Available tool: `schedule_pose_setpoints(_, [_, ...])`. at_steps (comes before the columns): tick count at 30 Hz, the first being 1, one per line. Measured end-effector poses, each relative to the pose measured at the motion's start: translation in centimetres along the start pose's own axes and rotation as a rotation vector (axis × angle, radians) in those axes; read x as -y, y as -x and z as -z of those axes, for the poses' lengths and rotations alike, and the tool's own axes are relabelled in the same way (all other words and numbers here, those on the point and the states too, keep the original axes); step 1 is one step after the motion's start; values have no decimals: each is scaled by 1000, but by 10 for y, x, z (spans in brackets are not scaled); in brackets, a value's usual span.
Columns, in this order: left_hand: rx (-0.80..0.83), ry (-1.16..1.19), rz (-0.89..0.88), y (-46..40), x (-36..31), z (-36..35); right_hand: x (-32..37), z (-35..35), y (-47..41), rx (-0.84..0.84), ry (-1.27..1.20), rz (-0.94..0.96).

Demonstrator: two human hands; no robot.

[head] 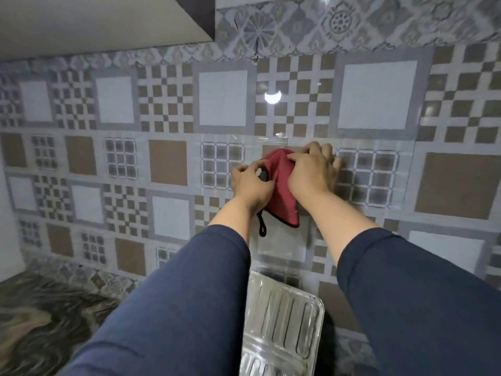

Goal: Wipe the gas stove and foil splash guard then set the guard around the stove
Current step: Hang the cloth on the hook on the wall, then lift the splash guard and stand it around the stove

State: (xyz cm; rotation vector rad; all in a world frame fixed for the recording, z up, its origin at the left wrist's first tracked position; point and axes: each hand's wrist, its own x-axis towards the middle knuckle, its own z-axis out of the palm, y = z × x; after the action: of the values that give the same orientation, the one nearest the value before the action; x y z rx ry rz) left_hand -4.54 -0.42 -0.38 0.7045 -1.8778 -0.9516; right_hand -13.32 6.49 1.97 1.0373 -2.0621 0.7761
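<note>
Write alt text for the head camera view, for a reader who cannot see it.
Two hands, left hand and right hand, press a red cloth against a patterned tile wall, near a dark hook or knob partly hidden by the cloth. Navy sleeves fill the foreground, and a ribbed foil splash guard stands against the wall below, beside a dark marbled countertop.

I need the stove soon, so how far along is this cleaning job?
Done: I cannot confirm any wiping; the stove is out of view. In hand: both the left hand and right hand hold a red cloth up against the tiled wall, seemingly at a dark hook. Left: the foil guard leans by the wall below, not yet set around a stove.
</note>
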Motion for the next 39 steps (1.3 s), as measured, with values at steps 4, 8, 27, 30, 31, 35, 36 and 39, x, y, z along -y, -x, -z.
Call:
schedule_pose_setpoints(4, [13,-163,21,46,14,35,24,22,44,56,-23,114])
schedule_pose_setpoints(8, [103,-339,137,104,44,86,57,17,115,356,-75,265])
schedule_pose_setpoints(27, [244,-771,856,391,263,256,200,-104,401,1232,-155,711])
schedule_pose_setpoints(30, [196,-816,852,392,279,252,213,-126,406,1218,-176,738])
schedule_pose_setpoints(31, [189,-829,852,391,284,250,217,-132,408,1210,-186,746])
schedule_pose_setpoints(35, [141,-854,864,389,298,240,230,-152,416,1202,-241,764])
schedule_pose_setpoints(36, [118,-849,864,388,300,239,232,-156,417,1187,-249,771])
schedule_pose_setpoints(39, [75,-816,878,383,306,238,234,-164,415,1152,-278,794])
